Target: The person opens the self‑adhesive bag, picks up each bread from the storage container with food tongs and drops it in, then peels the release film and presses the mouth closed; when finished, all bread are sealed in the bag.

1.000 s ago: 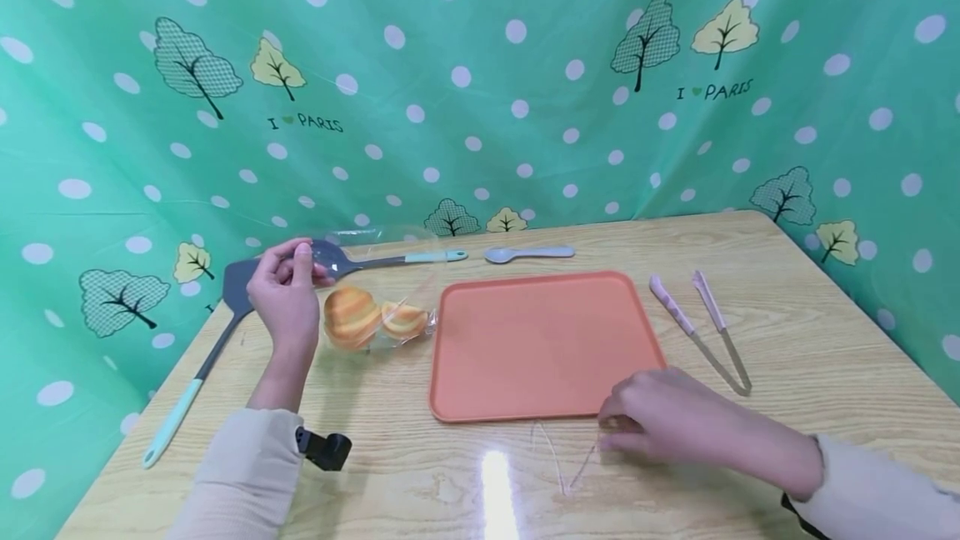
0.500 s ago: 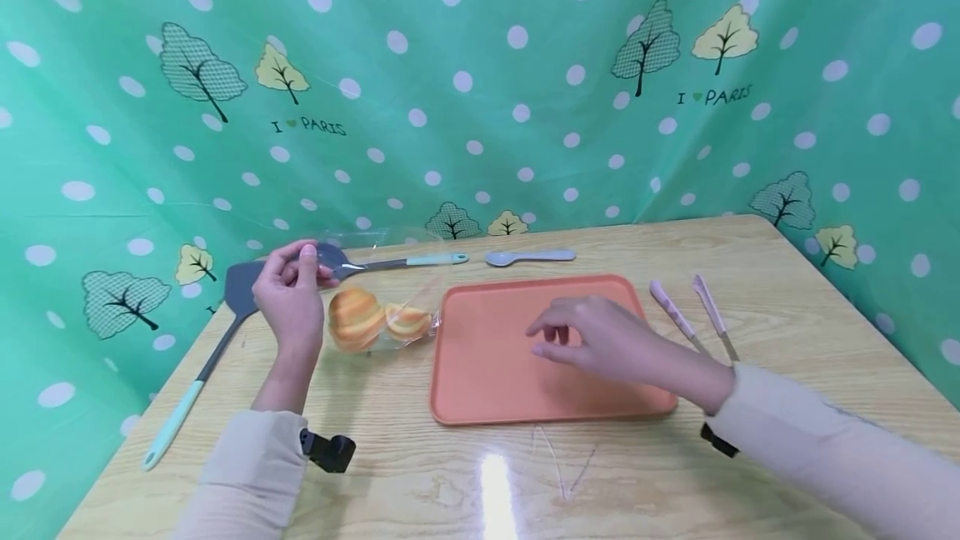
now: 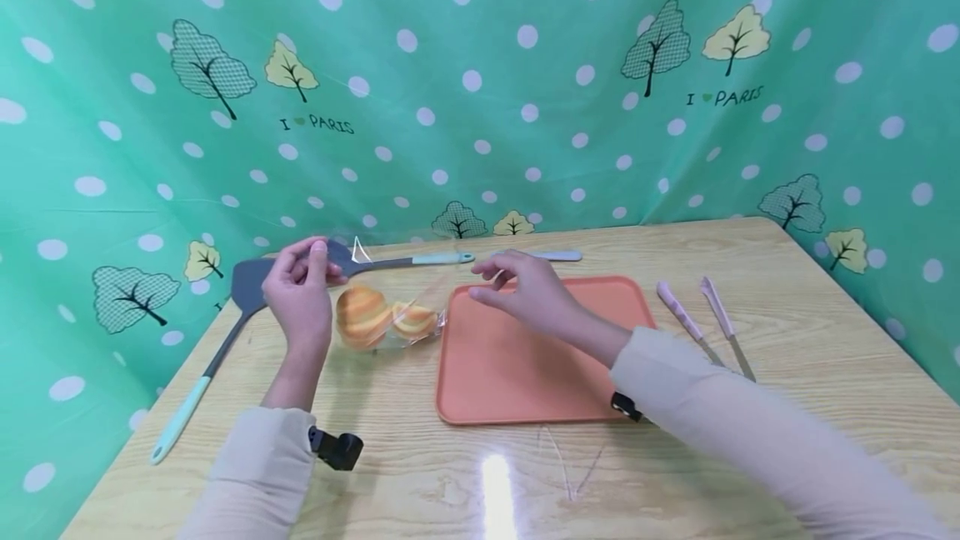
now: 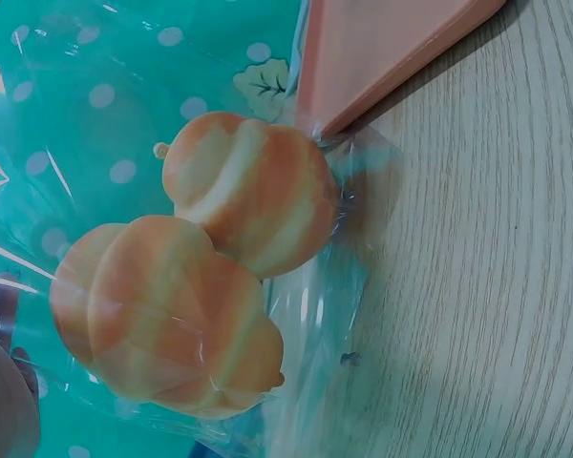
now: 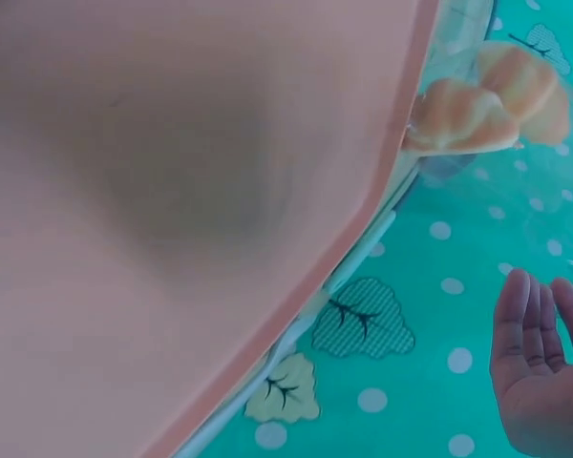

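My left hand [image 3: 303, 298] pinches the top of a clear plastic bag [image 4: 315, 315] between thumb and fingers. Inside the bag are two striped bread rolls, a rounder one [image 3: 360, 317] and a smaller-looking one [image 3: 412, 321]; they hang just left of the salmon-pink tray [image 3: 480, 382]. In the left wrist view the rolls touch each other through the film. My right hand [image 3: 525, 290] is raised over the tray's back part, fingers loosely bent with thumb apart, holding nothing. It partly covers the pale blue spoon [image 3: 558, 256].
A dark turner [image 3: 247, 282] with a mint handle lies at far left. Behind the bag lies another mint-handled utensil [image 3: 442, 258]. Tongs [image 3: 723, 319] with lilac handles spread right of the tray. A thin V-shaped cord [image 3: 570, 490] lies in front. A dotted curtain [image 3: 480, 157] hangs behind the table.
My right hand has left the table beside the cord at the tray's front edge, rising leftward over the tray toward the bag. My left hand keeps holding the bag in about the same place.
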### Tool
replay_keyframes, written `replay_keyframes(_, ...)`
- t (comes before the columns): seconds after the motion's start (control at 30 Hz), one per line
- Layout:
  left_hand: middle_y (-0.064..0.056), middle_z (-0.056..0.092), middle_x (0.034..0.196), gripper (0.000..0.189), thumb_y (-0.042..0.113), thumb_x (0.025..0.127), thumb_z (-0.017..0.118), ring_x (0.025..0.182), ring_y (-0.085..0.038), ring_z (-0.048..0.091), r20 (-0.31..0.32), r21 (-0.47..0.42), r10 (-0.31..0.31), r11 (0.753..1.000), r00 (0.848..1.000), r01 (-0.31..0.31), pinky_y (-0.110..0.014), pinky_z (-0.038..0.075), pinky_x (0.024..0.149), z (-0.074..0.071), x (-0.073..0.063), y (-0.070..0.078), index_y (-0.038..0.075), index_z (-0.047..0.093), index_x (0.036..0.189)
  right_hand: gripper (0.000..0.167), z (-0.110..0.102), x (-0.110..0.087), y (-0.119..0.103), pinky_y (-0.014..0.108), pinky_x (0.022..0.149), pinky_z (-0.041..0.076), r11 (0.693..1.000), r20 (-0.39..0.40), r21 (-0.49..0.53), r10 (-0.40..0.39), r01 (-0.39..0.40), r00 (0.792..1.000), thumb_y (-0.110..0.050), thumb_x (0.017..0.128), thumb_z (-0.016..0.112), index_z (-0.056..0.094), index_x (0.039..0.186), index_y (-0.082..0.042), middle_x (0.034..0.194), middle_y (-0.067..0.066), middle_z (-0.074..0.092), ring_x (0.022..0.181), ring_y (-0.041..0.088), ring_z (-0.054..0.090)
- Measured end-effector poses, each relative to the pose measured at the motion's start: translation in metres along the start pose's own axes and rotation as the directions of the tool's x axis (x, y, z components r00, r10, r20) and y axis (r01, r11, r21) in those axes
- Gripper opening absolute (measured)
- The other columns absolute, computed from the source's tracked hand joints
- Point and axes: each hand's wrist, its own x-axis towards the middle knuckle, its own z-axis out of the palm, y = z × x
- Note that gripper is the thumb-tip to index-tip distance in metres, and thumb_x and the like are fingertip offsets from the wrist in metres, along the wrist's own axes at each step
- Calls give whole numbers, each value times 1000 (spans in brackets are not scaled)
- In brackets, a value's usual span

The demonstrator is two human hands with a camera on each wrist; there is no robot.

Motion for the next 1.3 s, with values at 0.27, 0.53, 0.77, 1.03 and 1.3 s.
replay_keyframes(0.27,-1,65,65,12,10,100,66,55,-9,62,6,-21,4,1000,1000,-4,-20,57,55,-1,0,-1,0,73,101,31,23,17,-6,29,75,54,994,-52,96,56,-51,997,-29,93,77,74,117,-9,108,2,69,95,17,64)
replay_keyframes(0.53,0,66,66,22,12,101,64,59,-9,64,42,-48,13,999,999,-11,-22,58,61,-13,3,-4,-8,70,109,20,32,27,-10,27,70,53,988,-110,156,17,0,994,-24,98,71,78,108,-8,92,0,73,89,16,64)
replay_keyframes(0.77,0,70,69,26,16,102,64,63,-11,69,73,-85,-30,996,997,36,-22,59,72,-30,6,-10,-10,69,102,20,33,27,-11,35,75,60,963,-69,268,19,0,997,-22,100,68,76,109,-5,93,3,73,87,17,67)
replay_keyframes(1.03,-3,75,73,29,19,102,63,69,-12,74,87,-108,-100,988,991,109,-23,58,82,-40,8,-16,-8,69,95,17,32,30,-12,38,66,60,949,-10,316,24,-20,1000,-20,102,66,75,107,-7,99,10,73,82,28,72)
replay_keyframes(1.3,-3,71,64,25,16,101,64,57,-12,70,47,-92,-61,994,997,65,-23,60,66,-47,14,-11,-4,71,89,17,25,35,-14,29,61,57,955,13,297,-19,14,1000,-22,101,66,76,105,-9,96,7,75,74,29,71)
